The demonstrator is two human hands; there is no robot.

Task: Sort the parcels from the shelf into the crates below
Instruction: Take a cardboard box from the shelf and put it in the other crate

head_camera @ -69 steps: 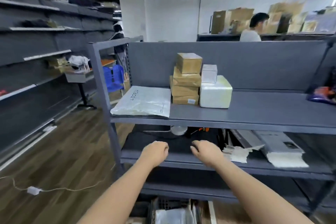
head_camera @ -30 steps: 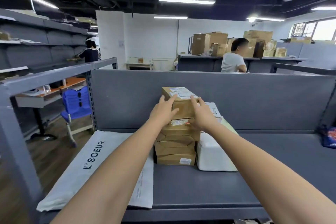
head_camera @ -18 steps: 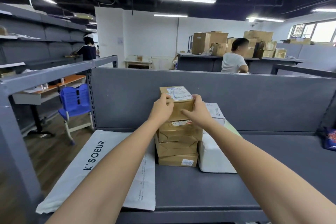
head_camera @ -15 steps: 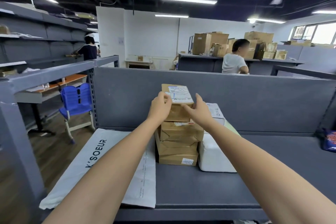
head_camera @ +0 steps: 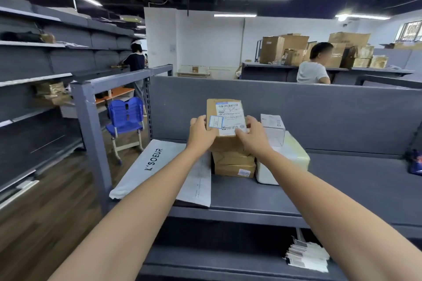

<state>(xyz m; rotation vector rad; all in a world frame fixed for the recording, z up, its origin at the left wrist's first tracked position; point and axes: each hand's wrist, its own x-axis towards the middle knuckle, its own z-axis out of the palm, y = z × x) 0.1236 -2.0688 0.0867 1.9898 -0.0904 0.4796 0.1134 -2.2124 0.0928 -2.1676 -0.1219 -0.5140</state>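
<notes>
Both grips, left hand (head_camera: pixel 201 133) and right hand (head_camera: pixel 252 136), clasp labelled brown parcel (head_camera: pixel 225 114); mailer (head_camera: pixel 157 166) reads K'SOEUR.

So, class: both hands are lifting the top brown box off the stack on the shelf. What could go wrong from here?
1. The top box is pinched only at its near corners by the left hand and right hand; it might slip.
2. The remaining brown boxes look unevenly stacked and could shift.
3. The small white box sits close by; an elbow might knock it.
</notes>
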